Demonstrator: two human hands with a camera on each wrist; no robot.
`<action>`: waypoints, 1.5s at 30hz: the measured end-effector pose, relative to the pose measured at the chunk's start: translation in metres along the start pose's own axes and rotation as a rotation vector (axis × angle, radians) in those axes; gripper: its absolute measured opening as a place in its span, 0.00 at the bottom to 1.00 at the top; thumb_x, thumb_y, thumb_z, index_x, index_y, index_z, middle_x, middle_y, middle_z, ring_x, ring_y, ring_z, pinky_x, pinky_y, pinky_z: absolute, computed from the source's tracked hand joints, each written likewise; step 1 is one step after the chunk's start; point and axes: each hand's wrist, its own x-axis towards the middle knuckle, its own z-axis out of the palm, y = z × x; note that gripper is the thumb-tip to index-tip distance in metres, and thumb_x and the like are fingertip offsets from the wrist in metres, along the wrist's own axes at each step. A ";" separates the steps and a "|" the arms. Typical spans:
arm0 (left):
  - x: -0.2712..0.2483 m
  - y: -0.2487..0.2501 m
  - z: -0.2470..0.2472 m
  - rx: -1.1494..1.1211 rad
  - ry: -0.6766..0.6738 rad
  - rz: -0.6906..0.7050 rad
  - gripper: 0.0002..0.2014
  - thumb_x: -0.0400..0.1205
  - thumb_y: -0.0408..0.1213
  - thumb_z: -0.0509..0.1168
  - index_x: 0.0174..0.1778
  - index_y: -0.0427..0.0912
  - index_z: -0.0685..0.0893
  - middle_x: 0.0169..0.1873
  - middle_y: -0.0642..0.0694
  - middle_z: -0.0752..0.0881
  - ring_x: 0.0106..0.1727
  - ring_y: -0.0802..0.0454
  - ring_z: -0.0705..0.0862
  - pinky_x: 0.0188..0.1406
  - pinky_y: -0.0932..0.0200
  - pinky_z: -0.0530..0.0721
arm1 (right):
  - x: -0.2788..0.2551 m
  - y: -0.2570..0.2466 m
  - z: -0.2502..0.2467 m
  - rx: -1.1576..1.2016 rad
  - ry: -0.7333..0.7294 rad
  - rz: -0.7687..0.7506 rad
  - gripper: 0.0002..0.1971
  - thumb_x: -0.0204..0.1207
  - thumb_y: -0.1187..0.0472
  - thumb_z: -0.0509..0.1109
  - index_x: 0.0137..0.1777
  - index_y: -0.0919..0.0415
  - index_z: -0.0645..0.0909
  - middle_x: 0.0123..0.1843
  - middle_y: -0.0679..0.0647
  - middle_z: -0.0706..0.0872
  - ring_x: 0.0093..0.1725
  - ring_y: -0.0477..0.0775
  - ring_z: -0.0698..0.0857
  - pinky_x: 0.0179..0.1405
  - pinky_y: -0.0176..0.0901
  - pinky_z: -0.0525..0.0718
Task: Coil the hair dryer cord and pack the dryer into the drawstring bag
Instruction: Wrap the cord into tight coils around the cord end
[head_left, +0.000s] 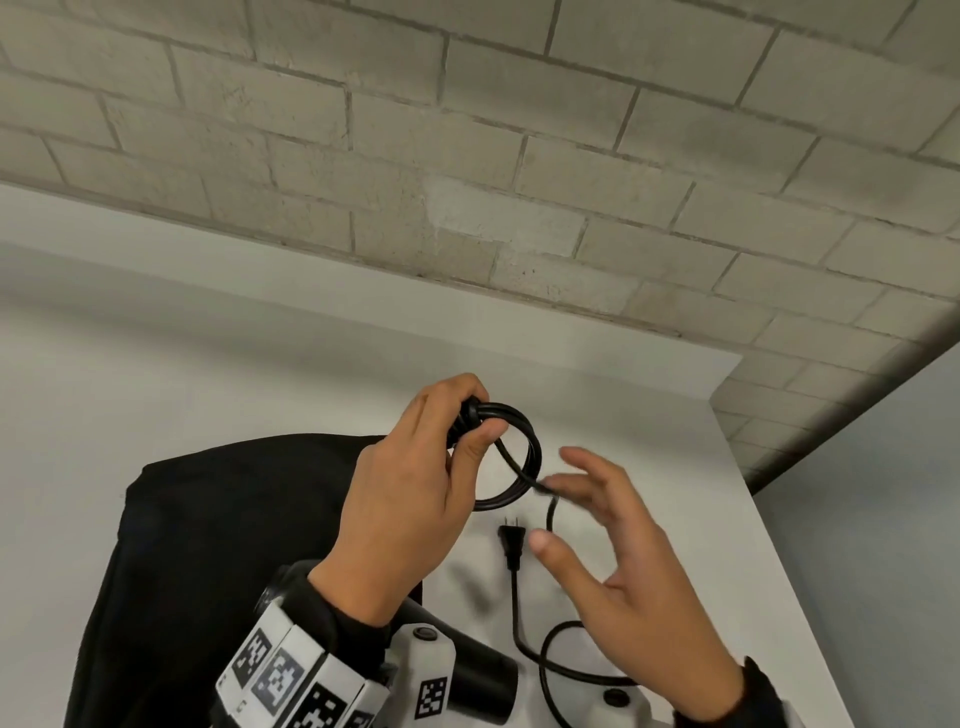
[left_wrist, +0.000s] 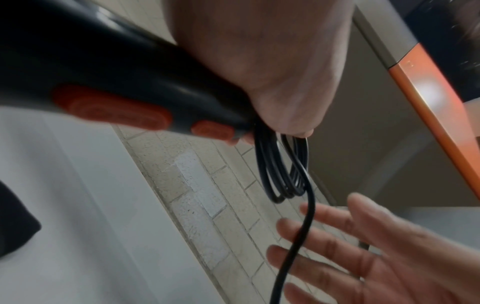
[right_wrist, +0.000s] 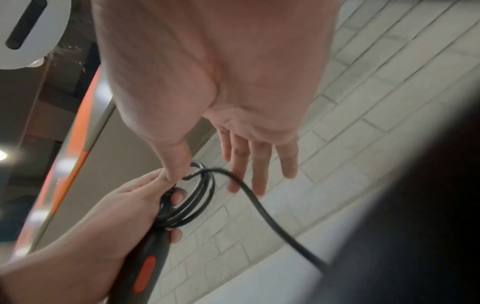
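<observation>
**Cord half coiled, dryer in my left hand**

Nearest me, at the bottom of the head view, the loose cord (head_left: 553, 665) curls on the white table (head_left: 701, 519), and its plug (head_left: 511, 543) lies just below centre, prongs pointing toward the upper edge of the frame. My right hand (head_left: 631, 566) hovers lower right with fingers spread apart; the cord seems to cross my fingertips, though motion blur leaves contact uncertain. My left hand (head_left: 415, 488), at centre, is clamped on the hair dryer (left_wrist: 98, 82) handle and the coil (head_left: 511, 457) of several loops. The handle's long axis runs from lower centre up toward the coil. The black drawstring bag (head_left: 223, 545) lies flat at the left. Beyond stands a brick wall (head_left: 467, 156).
</observation>
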 end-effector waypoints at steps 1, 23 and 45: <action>0.000 0.000 0.000 0.003 0.002 0.000 0.10 0.87 0.52 0.55 0.60 0.52 0.74 0.42 0.63 0.76 0.37 0.62 0.78 0.30 0.62 0.78 | 0.000 -0.001 0.002 0.001 -0.007 -0.025 0.22 0.76 0.48 0.72 0.68 0.37 0.70 0.55 0.39 0.85 0.63 0.43 0.83 0.61 0.36 0.79; -0.005 0.009 -0.002 -0.099 -0.069 0.082 0.21 0.81 0.62 0.62 0.59 0.49 0.80 0.42 0.60 0.80 0.31 0.67 0.74 0.29 0.56 0.82 | 0.047 -0.064 -0.009 0.021 0.163 -0.371 0.04 0.78 0.63 0.71 0.45 0.56 0.87 0.36 0.47 0.82 0.32 0.44 0.78 0.34 0.25 0.72; -0.014 0.009 -0.006 -0.147 -0.014 0.103 0.17 0.86 0.60 0.52 0.57 0.53 0.76 0.34 0.57 0.84 0.30 0.55 0.82 0.28 0.65 0.77 | 0.038 -0.023 0.007 0.544 -0.016 -0.118 0.17 0.78 0.45 0.68 0.57 0.55 0.87 0.49 0.49 0.91 0.41 0.45 0.86 0.41 0.34 0.81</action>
